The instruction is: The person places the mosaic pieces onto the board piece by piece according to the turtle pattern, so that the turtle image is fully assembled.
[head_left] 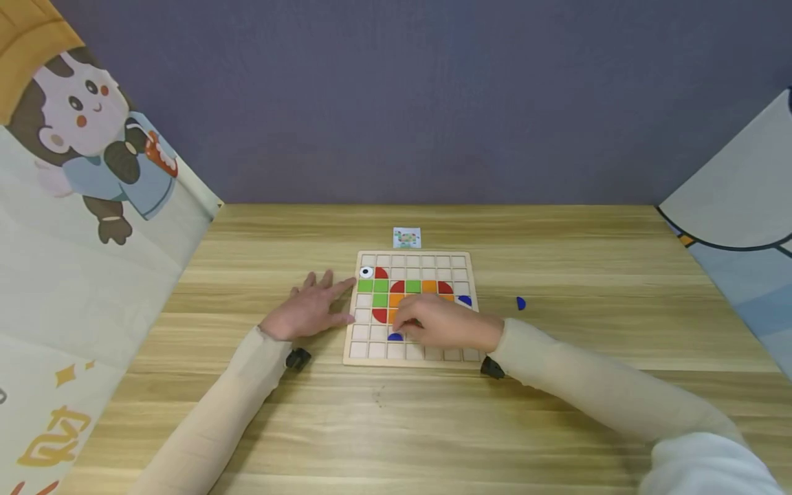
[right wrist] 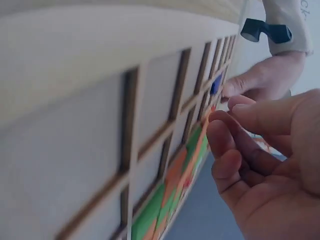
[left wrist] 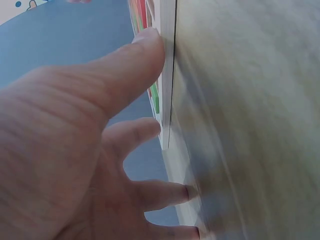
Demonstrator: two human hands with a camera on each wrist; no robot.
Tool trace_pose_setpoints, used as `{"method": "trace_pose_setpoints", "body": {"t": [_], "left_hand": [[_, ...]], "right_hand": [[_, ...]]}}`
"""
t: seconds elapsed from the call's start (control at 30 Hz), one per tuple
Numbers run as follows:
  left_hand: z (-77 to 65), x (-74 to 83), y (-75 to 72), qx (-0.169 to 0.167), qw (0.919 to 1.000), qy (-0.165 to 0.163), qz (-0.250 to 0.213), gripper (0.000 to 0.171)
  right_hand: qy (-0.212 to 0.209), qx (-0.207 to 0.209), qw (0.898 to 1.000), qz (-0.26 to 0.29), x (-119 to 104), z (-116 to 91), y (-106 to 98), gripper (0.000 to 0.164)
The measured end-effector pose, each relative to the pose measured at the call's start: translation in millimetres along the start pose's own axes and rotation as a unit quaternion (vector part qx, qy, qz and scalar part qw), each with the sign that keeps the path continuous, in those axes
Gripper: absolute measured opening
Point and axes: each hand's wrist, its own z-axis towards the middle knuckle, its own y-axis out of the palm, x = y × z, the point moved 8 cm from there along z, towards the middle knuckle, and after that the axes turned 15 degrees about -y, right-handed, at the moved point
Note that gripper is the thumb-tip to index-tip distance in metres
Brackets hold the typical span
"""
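My left hand [head_left: 307,307] has its fingers spread beside a square wooden grid board [head_left: 413,253]. The thumb and index finger [left wrist: 150,130] reach its left edge, the other fingertips the table. My right hand [head_left: 442,322] is over the board, fingers curled, thumb and index tips close together; I cannot tell whether a piece is between them. Just below those fingertips a blue half-round piece [head_left: 395,337] lies in a cell. Green squares [head_left: 380,300], orange squares [head_left: 429,286], red quarter-rounds [head_left: 379,315] and a white eye piece [head_left: 366,272] fill other cells, some hidden by the right hand.
A small picture card [head_left: 406,238] lies behind the board. To the board's right, a loose blue half-round piece [head_left: 521,303] rests on the wooden table [head_left: 396,426]. Another blue-and-white piece [head_left: 465,300] sits near the board's right edge. A dark wall panel [head_left: 433,103] rises behind.
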Motion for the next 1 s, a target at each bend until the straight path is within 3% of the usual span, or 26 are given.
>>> {"method": "trace_pose_setpoints", "body": {"t": [0.23,0.47,0.63,0.73,1.0], "left_hand": [[-0.8,2.2,0.7,-0.002,1.0,0.009,-0.002,0.073],[-2.0,1.5,0.3,0.002,0.9999,0.013,0.003,0.072],[-3.3,0.6,0.3,0.007,0.9998,0.014,0.009,0.072],[-4.0,0.9,0.2,0.006,0.9999,0.015,0.007,0.072],[-1.9,2.3,1.0,0.004,0.9999,0.014,0.004,0.072]], "right_hand": [[0.014,0.053,0.997,-0.049,9.4,-40.2,-36.9,0.015],[0.124,0.097,0.985,-0.072,57.1,-119.3,-76.8,0.018],[0.186,0.081,0.977,-0.069,87.9,-166.8,-81.9,0.026],[0.183,0.061,0.98,-0.052,93.1,-176.5,-75.4,0.027],[0.173,0.069,0.982,-0.045,93.8,-173.3,-71.0,0.024]]}}
